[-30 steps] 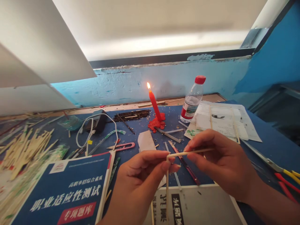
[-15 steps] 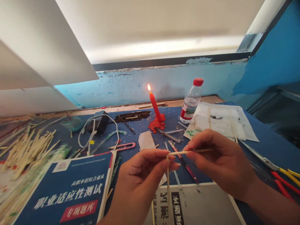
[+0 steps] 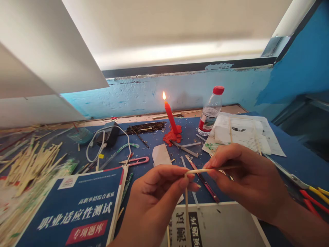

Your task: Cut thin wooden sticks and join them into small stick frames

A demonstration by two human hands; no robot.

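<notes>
Between both hands is a thin pale wooden stick, bent slightly along its length. My left hand pinches its left end, where a second strip hangs down toward the lower edge; whether the two are one piece or joined I cannot tell. My right hand pinches the stick further right, its far end passing under the fingers. Beyond the hands a lit red candle stands, tilted, in a puddle of red wax. Beneath the hands lies a grey-covered book.
At left are a blue book and a heap of wooden sticks. Pink thread snips, a craft knife and a water bottle stand or lie behind. Scissors and papers are at right.
My right hand has shifted slightly right and down with the stick, which now bows a little more. My left hand keeps its pinch almost in place.
</notes>
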